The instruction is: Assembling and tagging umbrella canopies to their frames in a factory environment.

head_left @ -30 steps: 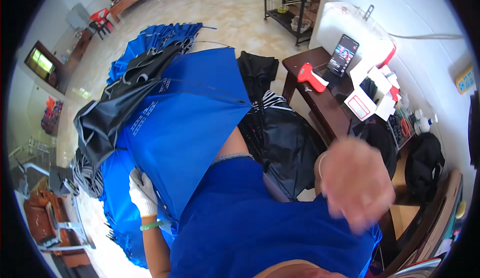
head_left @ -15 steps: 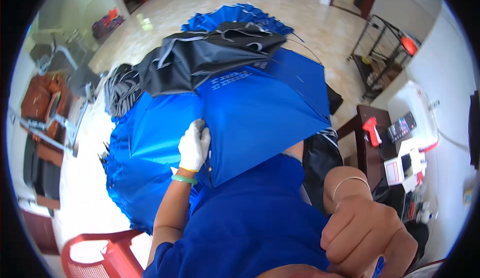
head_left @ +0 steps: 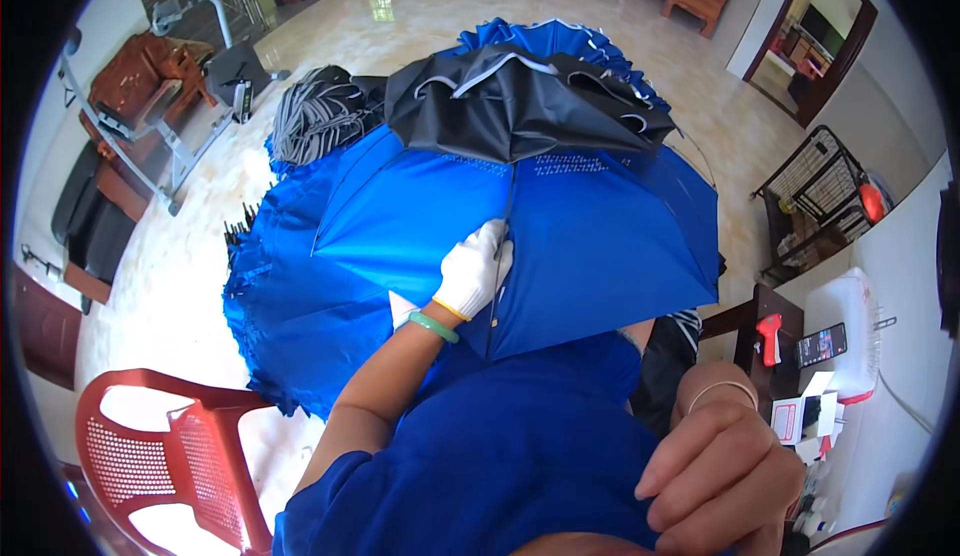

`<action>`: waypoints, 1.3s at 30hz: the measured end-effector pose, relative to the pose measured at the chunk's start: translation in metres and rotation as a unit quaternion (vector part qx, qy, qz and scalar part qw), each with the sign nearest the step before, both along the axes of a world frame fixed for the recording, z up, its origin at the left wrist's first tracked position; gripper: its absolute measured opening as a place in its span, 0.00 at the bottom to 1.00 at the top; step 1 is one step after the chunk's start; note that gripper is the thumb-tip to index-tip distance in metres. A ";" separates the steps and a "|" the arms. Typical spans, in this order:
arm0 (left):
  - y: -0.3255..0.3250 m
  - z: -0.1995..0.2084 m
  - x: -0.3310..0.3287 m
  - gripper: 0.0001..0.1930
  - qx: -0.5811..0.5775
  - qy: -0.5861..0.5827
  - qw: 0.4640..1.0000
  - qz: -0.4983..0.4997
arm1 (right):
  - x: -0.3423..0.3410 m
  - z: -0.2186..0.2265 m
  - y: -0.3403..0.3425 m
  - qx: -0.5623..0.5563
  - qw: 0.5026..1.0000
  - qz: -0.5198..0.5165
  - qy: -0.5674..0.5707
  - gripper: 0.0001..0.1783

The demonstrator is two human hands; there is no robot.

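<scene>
A blue umbrella canopy [head_left: 600, 246] is spread over my lap, its thin dark ribs running across it. My left hand [head_left: 474, 268], in a white glove, is closed on a rib [head_left: 508, 196] near the canopy's front edge. A green bangle circles that wrist. Bare and close in at the lower right, my right hand [head_left: 725, 466] has curled fingers, apart from the canopy; whatever they may hold is hidden. Black fabric with pale edging [head_left: 500, 106] lies bunched over the canopy's far part.
More blue canopies [head_left: 290, 286] are piled to the left, with striped fabric [head_left: 325, 121] behind. A red plastic chair [head_left: 180, 456] stands at near left. The dark side table [head_left: 745, 341] at right bears a red handheld tool [head_left: 768, 338] and a phone [head_left: 821, 345]. Beyond it is a metal rack [head_left: 815, 206].
The view has swung left, so canopy and left hand appear farther right. My left hand keeps its hold on the rib. The right hand has turned slightly and its fingers look looser.
</scene>
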State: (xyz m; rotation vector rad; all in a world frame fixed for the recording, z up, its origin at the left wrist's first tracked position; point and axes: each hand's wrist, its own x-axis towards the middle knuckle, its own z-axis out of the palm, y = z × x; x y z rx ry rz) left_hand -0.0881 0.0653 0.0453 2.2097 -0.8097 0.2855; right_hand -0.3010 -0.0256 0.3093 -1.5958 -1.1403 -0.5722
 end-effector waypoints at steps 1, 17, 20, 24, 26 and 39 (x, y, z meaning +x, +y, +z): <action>0.003 0.001 -0.005 0.13 0.009 0.003 1.000 0.003 | -0.001 -0.001 -0.002 0.003 1.000 0.006 0.004 0.04; -0.023 0.010 -0.004 0.12 0.004 -0.003 0.999 -0.035 | 0.292 -0.088 -0.083 -0.471 0.679 -0.533 -0.181 0.14; -0.016 0.006 0.002 0.12 -0.020 0.007 0.999 -0.024 | 0.228 -0.040 -0.053 -0.284 0.892 -0.350 0.029 0.07; -0.031 0.025 0.029 0.12 -0.052 -0.044 0.996 -0.057 | 0.115 -0.029 -0.051 -0.311 0.885 -0.342 0.057 0.07; -0.041 0.035 0.031 0.12 -0.044 -0.029 0.997 -0.057 | 0.096 -0.052 -0.051 -0.324 0.869 -0.374 0.016 0.07; 0.020 0.110 -0.041 0.22 0.034 -0.264 0.894 -0.361 | 0.106 -0.082 -0.070 -0.161 0.943 -0.233 0.177 0.07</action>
